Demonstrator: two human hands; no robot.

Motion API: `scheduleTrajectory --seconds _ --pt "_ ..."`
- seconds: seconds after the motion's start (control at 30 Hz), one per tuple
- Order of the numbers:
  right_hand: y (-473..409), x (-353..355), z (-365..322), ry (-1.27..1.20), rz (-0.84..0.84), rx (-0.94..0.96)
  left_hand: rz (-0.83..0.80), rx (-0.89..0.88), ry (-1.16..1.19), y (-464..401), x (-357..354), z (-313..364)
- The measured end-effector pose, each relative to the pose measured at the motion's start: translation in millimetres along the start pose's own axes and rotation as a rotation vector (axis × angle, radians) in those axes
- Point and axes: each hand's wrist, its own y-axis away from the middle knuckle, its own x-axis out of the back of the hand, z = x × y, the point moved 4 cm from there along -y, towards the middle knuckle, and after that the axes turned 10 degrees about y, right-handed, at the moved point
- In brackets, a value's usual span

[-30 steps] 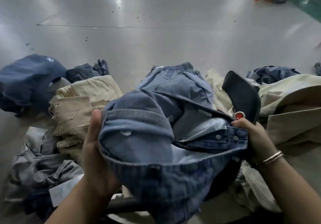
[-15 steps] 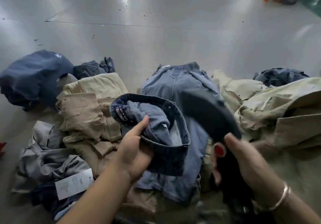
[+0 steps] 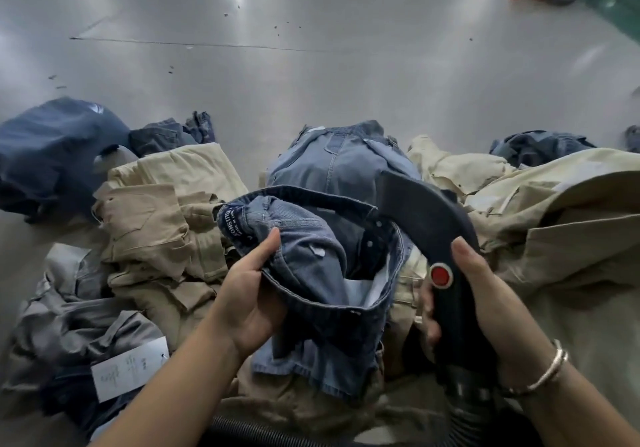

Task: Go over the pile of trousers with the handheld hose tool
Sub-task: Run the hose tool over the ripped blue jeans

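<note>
Black handheld hose tool [image 3: 429, 224] gripped in the right hand [image 3: 485, 294], nozzle tipped into the open waistband of the blue jeans [image 3: 311, 273]. Left hand [image 3: 249, 294] just beside it, thumb pinching that waistband's rim. Rest of the trouser pile [image 3: 166, 218] spread along the near edge of the grey table [image 3: 311, 65]: khaki, grey, navy. White paper tag [image 3: 130, 368] near the left forearm.

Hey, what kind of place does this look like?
Probably a garment factory's finishing area: heaps of beige and blue trousers on a wide grey metal table, a white paper tag, and a black hose-fed handheld tool.
</note>
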Motion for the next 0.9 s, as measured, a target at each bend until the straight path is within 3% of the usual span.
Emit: scheduleTrajectory --seconds 0.13,0.37,0.53,0.7,0.8,0.9 --pt "15.4 -33.6 19.9 0.183 -0.288 -0.003 -0.005 0.01 -0.016 -4.8 -6.0 -4.2" --pt "-7.2 4.8 -0.6 0.037 0.19 0.098 -0.047 0.027 -0.079 1.4 -0.9 1.8" --pt "-6.1 -9.3 5.5 0.065 0.139 0.19 -0.063 0.059 -0.105 3.9 -5.7 1.0" --pt "-15.7 -30.8 21.6 0.034 0.142 0.128 -0.07 0.218 -0.131 4.9 -7.3 -18.2" --pt "-15.6 -31.0 22.3 0.011 0.114 0.133 -0.06 0.183 -0.127 3.6 -6.4 -13.6" --pt "-11.8 -23.9 16.4 0.043 0.185 0.274 -0.116 0.047 -0.048 5.5 -8.3 0.5"
